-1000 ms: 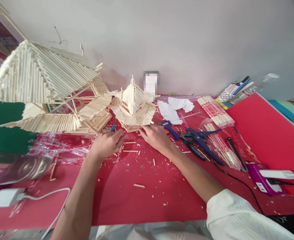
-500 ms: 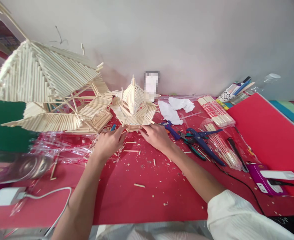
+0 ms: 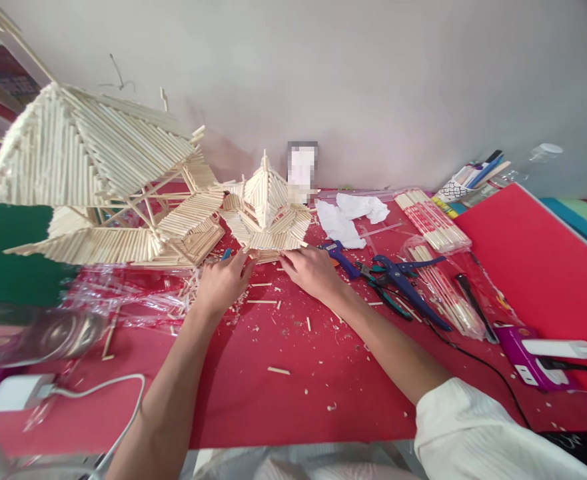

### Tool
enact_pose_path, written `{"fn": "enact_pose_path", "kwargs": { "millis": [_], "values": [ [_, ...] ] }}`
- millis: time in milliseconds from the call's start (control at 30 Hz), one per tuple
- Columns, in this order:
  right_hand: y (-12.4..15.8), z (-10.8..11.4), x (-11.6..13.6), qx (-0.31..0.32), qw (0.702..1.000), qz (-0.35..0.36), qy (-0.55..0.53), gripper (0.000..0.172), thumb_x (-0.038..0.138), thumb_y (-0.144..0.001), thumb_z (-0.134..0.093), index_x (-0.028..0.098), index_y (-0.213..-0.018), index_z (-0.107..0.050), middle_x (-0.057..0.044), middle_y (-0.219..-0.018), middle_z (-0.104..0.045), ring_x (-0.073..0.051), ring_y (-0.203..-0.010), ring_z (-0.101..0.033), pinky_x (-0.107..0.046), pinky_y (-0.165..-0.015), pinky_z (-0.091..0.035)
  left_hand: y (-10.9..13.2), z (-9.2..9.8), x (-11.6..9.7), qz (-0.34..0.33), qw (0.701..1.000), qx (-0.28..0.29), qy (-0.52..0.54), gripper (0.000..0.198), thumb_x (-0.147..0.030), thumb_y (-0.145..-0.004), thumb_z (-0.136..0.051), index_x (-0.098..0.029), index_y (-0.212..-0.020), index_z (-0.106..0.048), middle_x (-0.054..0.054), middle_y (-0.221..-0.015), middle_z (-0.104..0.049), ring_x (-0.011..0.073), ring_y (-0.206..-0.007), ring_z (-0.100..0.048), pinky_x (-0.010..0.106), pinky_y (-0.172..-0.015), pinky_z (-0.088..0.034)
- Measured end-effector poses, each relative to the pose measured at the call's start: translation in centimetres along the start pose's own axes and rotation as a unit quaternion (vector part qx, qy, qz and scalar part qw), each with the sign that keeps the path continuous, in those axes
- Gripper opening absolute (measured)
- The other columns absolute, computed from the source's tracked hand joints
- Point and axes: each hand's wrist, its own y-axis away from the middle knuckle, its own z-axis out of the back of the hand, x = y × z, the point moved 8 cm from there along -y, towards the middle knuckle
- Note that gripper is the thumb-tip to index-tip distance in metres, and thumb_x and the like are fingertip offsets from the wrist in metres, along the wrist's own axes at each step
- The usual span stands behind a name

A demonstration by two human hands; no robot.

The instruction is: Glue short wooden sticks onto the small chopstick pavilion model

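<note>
A small pavilion model [image 3: 267, 200] built of thin wooden sticks stands at the back middle of the table, with a pointed roof above a flared lower roof. At its lower left edge is my left hand [image 3: 224, 280], fingers curled against the base. My right hand [image 3: 312, 270] grips the base from the lower right, thumb toward the front. The fingertips of both hands are partly hidden under the lower eaves. Just left of it rises a much larger stick-built pavilion [image 3: 118, 153], close to the small one.
Right of my hands lie a blue glue gun [image 3: 340, 257], blue-handled cutters [image 3: 406, 290] and bundled sticks [image 3: 430, 220]. A purple power strip [image 3: 530, 357] and red board [image 3: 538, 267] are farther right. Crumpled plastic wrap [image 3: 128, 293] lies left. Stick scraps litter the red table [image 3: 253, 407].
Both hands stay at the small pavilion's base, and the models keep their places. Only a very slight shift of the view shows.
</note>
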Motion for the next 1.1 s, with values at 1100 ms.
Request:
{"fn": "enact_pose_path", "kwargs": {
  "millis": [1100],
  "values": [
    [-0.06,0.03,-0.39,0.021,1.0,-0.01,-0.019,0.02,0.02,-0.101,-0.06,0.017,-0.113,-0.076,-0.009,-0.1,-0.078,-0.021,-0.083,-0.071,-0.029,-0.071,-0.049,-0.08,0.55,0.28,0.026,0.999,0.022,0.019,0.033,-0.04,-0.101,-0.044,-0.019,-0.105,-0.069,0.006,-0.069,-0.07,0.0196,-0.062,-0.066,0.027,-0.056,-0.034]
  ]
}}
